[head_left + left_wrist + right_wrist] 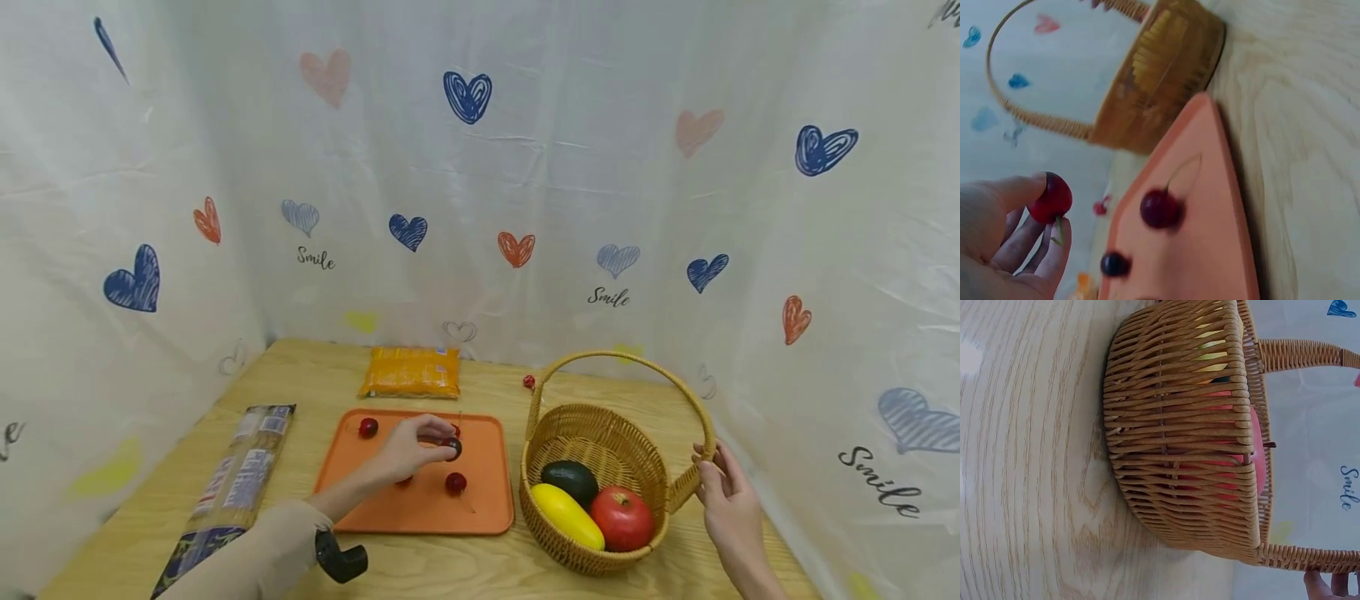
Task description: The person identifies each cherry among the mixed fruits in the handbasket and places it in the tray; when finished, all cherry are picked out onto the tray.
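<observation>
In the head view my left hand (411, 450) is over the orange tray (390, 515), pinching a dark red cherry (1055, 200) between thumb and fingers. A short green stem shows on that cherry in the left wrist view. Several more cherries lie on the tray, one with a long stem (1160, 208). To the right stands a wicker basket (536, 529) on the table. Inside it are a dark green avocado (570, 481), a yellow oval fruit (567, 517) and a round red fruit (621, 518). My right hand (729, 508) holds the right side of the basket's arched handle (622, 356).
An orange packet (411, 372) lies behind the tray. A long clear packet of noodles (240, 483) lies to its left. A small red item (528, 381) rests behind the basket. Heart-printed curtains enclose the wooden table (315, 375).
</observation>
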The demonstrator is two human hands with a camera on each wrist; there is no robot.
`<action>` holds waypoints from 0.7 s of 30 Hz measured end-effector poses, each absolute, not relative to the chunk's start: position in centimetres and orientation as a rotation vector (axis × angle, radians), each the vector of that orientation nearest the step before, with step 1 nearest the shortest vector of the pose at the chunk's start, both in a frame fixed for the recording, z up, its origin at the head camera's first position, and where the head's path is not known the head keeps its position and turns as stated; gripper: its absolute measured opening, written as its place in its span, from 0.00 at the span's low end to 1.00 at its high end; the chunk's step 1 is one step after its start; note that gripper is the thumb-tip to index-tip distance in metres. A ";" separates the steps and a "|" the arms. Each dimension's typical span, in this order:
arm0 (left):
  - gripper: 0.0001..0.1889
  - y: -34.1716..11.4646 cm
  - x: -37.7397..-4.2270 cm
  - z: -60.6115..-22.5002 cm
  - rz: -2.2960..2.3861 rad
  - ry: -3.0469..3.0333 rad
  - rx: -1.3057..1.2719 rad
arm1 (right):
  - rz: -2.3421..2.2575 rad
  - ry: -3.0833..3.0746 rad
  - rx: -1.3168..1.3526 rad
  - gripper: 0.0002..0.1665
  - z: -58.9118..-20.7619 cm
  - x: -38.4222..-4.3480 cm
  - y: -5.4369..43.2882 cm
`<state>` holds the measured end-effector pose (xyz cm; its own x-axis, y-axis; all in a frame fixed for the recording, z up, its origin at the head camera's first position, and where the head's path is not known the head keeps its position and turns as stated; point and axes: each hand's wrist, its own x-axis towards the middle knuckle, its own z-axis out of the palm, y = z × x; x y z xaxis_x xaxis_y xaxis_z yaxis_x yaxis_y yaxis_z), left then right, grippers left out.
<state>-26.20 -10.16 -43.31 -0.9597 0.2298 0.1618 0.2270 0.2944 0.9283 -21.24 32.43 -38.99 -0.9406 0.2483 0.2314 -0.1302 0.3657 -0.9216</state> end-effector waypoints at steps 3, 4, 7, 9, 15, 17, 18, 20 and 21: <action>0.18 -12.3 -25.9 -43.4 1.840 2.565 0.310 | 1.580 -2.313 -0.118 0.33 -38.9 -21.1 32.6; 0.18 -13.0 -25.8 -43.5 1.844 2.567 0.285 | 1.584 -2.309 -0.119 0.33 -38.8 -21.1 32.6; 0.19 -15.0 -25.3 -44.0 1.820 2.598 0.225 | 1.593 -2.297 -0.121 0.32 -38.8 -21.0 32.7; 0.19 -16.4 -25.0 -44.2 1.786 2.638 0.190 | 1.592 -2.292 -0.124 0.32 -38.8 -21.0 32.7; 0.18 -19.7 -23.8 -44.9 1.661 2.753 0.121 | 1.584 -2.309 -0.138 0.34 -38.9 -21.0 32.6; 0.17 -20.4 -23.6 -45.2 1.643 2.764 0.128 | 1.570 -2.317 -0.138 0.33 -39.0 -21.1 32.5; 0.17 -20.6 -23.5 -45.3 1.636 2.764 0.134 | 1.570 -2.317 -0.136 0.34 -39.0 -21.1 32.4; 0.16 -21.0 -23.5 -45.7 1.608 2.776 0.170 | 1.569 -2.315 -0.134 0.33 -39.0 -21.2 32.3; 0.15 -21.1 -23.5 -45.9 1.580 2.790 0.215 | 1.568 -2.311 -0.128 0.33 -39.1 -21.2 32.3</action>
